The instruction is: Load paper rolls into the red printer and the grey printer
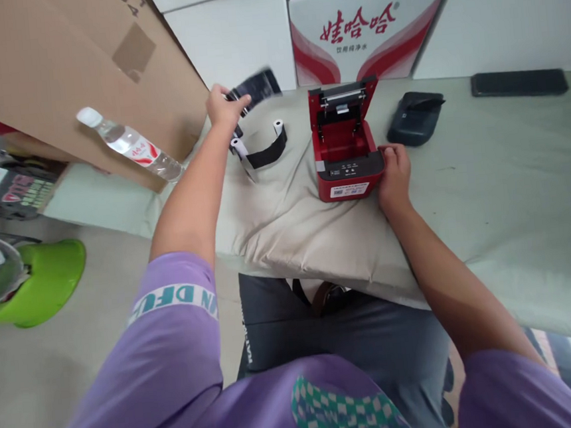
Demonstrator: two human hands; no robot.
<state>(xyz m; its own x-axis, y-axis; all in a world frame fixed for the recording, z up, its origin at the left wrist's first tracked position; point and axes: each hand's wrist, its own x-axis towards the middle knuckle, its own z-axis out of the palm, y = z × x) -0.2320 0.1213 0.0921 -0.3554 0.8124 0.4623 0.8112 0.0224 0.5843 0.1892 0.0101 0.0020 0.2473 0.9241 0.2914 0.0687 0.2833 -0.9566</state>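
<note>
Site reads as stockroom or small shop back area, not home. Evidence: large cardboard carton (pixel 67 66) leaning at left; stacked white cartons (pixel 373 23) along back wall, one printed with red drinks branding; red receipt printer (pixel 344 145), lid open, on cloth-covered table (pixel 502 181); paper rolls (pixel 259 146) beside it; black handheld device (pixel 414 117) and flat black slab (pixel 519 84) further right. Water bottle (pixel 132 146) at table's left end. Plain concrete-like floor (pixel 69 366); green helmet (pixel 46 281) lower left.
</note>
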